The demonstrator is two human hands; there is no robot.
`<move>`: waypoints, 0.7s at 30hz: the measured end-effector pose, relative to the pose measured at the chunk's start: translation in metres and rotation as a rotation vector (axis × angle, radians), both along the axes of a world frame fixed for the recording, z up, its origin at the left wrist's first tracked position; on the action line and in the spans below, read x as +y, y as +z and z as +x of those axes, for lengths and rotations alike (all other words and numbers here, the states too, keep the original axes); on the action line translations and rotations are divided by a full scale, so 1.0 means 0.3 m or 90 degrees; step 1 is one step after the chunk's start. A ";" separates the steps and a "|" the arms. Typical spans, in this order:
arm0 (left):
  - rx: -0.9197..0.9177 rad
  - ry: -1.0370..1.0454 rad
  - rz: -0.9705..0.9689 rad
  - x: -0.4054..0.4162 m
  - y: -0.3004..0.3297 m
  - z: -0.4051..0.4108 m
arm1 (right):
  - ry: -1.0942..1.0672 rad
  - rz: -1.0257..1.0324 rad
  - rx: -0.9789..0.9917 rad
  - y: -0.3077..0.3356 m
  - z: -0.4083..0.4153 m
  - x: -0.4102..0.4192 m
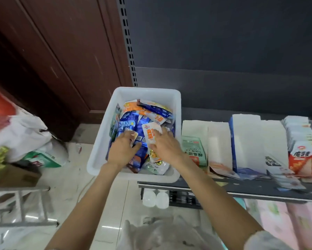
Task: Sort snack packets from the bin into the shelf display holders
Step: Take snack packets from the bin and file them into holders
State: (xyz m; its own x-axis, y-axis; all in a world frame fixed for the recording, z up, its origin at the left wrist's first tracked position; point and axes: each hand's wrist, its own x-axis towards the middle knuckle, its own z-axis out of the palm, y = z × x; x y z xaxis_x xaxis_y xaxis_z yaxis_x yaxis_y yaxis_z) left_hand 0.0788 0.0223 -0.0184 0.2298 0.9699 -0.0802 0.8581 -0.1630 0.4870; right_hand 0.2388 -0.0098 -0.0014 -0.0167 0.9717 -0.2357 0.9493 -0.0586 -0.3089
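A white plastic bin (101,141) sits at the left end of the dark shelf, filled with several mixed snack packets in blue, orange, white and green. Both hands are inside it. My left hand (123,149) lies among the blue packets (128,124), fingers curled on a small packet. My right hand (165,144) pinches a white packet with orange lettering (150,133) between thumb and fingers. To the right stand white cardboard display holders (220,141); one holds green packets (193,147), the far right one red-and-white packets (303,154).
The shelf's front edge (241,193) runs to the right under the holders. A blue-edged holder (247,145) stands mid-shelf. White bags and a cardboard box (25,138) lie on the floor at the left, beside a metal frame (20,204). Pink packages (281,222) fill the lower shelf.
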 end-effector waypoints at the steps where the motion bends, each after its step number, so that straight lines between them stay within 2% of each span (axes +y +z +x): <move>1: -0.006 -0.014 0.001 0.007 -0.003 0.003 | -0.024 -0.012 -0.032 -0.022 -0.020 0.022; 5: -0.029 -0.043 -0.012 0.026 -0.008 -0.005 | -0.096 0.012 -0.067 -0.053 -0.053 0.047; 9: -0.152 -0.049 -0.027 0.031 -0.009 0.000 | -0.179 0.179 -0.047 -0.017 -0.043 0.004; 11: -0.229 -0.056 -0.089 0.018 0.009 0.020 | -0.274 0.234 0.112 0.020 -0.026 -0.023; 14: -0.441 -0.072 -0.305 -0.008 0.067 0.055 | -0.374 0.230 0.470 0.087 0.007 -0.062; 15: -0.487 -0.102 -0.339 -0.015 0.090 0.069 | -0.386 0.223 0.568 0.110 0.023 -0.078; 17: -0.487 -0.185 -0.302 -0.021 0.127 0.109 | -0.399 0.233 0.652 0.155 0.073 -0.118; 21: -0.337 -0.312 -0.115 -0.029 0.187 0.244 | -0.369 0.343 0.499 0.236 0.252 -0.241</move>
State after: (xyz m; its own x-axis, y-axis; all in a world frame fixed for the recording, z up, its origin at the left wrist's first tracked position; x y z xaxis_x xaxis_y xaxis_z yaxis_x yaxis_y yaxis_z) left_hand 0.1521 0.0137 0.0376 0.6847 0.7287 0.0129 0.3505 -0.3447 0.8708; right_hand 0.3145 -0.0819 0.0694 0.5129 0.8530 0.0963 0.3536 -0.1078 -0.9292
